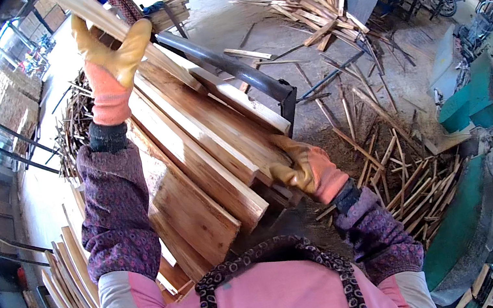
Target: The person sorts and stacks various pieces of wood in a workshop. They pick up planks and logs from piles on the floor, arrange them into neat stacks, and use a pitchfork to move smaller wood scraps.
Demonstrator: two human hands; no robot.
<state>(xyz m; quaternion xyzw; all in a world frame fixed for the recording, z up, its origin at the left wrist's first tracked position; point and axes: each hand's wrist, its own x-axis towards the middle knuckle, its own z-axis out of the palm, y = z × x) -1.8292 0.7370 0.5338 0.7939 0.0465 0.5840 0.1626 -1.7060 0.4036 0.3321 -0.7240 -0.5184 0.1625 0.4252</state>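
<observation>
i've got left hand (113, 72) fingers clasping a pale board (90, 13), left of the steel rail (227, 63), long axis roughly along it; right hand (307, 171), nearer the rail's near end, curls at a brown plank (224, 120), pinch unclear.

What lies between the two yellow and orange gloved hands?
Long, brown and cream wooden boards lie between left hand and right hand in head view.

Left hand (114, 57) is raised, gripping with thumb and fingers apart; left forearm (116, 206) near vertical. Right hand (310, 172) sits lower, fingers curled; right forearm (379, 233) slants inward.
</observation>
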